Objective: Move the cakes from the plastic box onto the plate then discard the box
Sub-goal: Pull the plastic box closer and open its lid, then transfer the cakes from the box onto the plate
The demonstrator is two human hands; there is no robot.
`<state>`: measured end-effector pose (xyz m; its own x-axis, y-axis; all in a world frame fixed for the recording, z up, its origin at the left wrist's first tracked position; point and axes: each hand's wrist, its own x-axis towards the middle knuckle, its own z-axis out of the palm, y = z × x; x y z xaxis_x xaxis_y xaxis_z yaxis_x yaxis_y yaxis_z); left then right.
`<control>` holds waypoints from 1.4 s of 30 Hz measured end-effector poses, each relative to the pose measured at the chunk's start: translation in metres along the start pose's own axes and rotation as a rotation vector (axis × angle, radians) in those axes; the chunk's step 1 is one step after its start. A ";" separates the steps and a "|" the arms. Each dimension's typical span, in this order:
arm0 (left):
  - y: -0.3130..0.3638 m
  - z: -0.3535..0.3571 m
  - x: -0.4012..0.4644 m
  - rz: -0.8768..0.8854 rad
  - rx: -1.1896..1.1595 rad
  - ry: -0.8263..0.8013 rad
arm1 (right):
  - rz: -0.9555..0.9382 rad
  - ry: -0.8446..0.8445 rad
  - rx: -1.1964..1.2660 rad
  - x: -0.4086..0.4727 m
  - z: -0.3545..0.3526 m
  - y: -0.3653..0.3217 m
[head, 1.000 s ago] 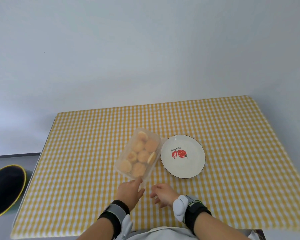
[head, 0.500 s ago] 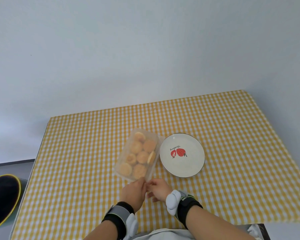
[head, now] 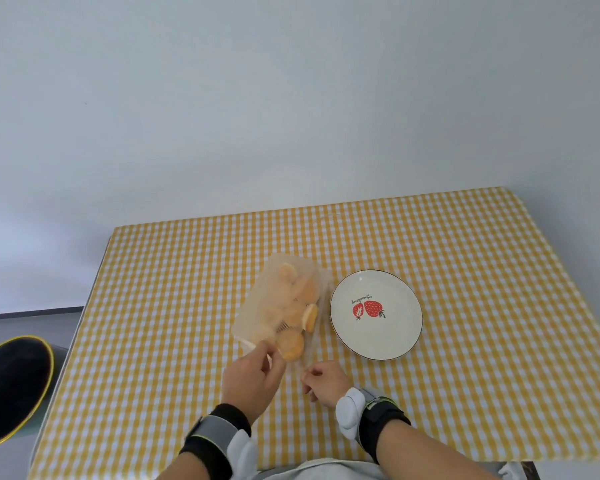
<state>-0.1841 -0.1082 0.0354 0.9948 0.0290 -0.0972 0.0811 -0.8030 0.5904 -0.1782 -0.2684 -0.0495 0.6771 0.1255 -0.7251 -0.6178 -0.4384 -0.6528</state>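
Note:
A clear plastic box [head: 257,327] holding several round golden cakes [head: 290,344] lies mid-table, left of a white plate [head: 392,337] printed with strawberries. The plate has nothing on it. My left hand [head: 253,379] pinches the near edge of the box's lid [head: 281,289], which is raised, tilted and blurred, so it veils the far cakes. My right hand [head: 326,381] sits at the box's near right corner, its fingertips pinched at the clear rim. One cake [head: 309,317] stands on edge by the right wall.
A yellow-and-white checked cloth [head: 482,271] covers the table. A black bin with a yellow rim [head: 11,386] stands on the floor past the table's left edge. A plain white wall rises behind the table.
Both hands came to the box's near edge. My left hand has since lifted the lid there, and my right hand has drawn slightly right.

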 end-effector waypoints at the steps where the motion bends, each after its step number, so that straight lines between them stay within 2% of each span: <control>1: -0.003 -0.006 -0.002 -0.025 -0.022 0.035 | 0.000 -0.007 -0.001 0.001 0.001 0.001; 9: -0.025 -0.053 0.012 -0.264 -0.234 0.385 | 0.030 -0.005 -0.002 0.001 -0.006 -0.001; 13: -0.029 -0.056 0.009 -0.318 -0.331 0.471 | -0.050 0.229 -0.233 -0.002 -0.019 -0.011; 16: -0.034 -0.038 0.010 -0.309 -0.297 0.320 | -0.153 0.334 -0.379 -0.003 -0.034 -0.027; 21: -0.048 -0.002 0.029 -0.196 -0.024 -0.076 | -0.222 0.266 -0.512 0.013 -0.050 -0.056; 25: -0.054 0.015 0.047 -0.145 0.146 -0.226 | -0.221 0.236 -0.651 0.025 -0.051 -0.067; 35: -0.050 0.024 0.063 -0.106 0.388 -0.294 | -0.167 0.257 -0.769 0.041 -0.046 -0.071; 42: -0.046 0.024 0.060 -0.095 0.276 -0.217 | -0.258 0.304 -0.631 0.032 -0.057 -0.067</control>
<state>-0.1294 -0.0837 -0.0164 0.9451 0.0083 -0.3267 0.1239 -0.9341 0.3347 -0.0921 -0.2859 -0.0164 0.9070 0.0820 -0.4130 -0.1393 -0.8672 -0.4781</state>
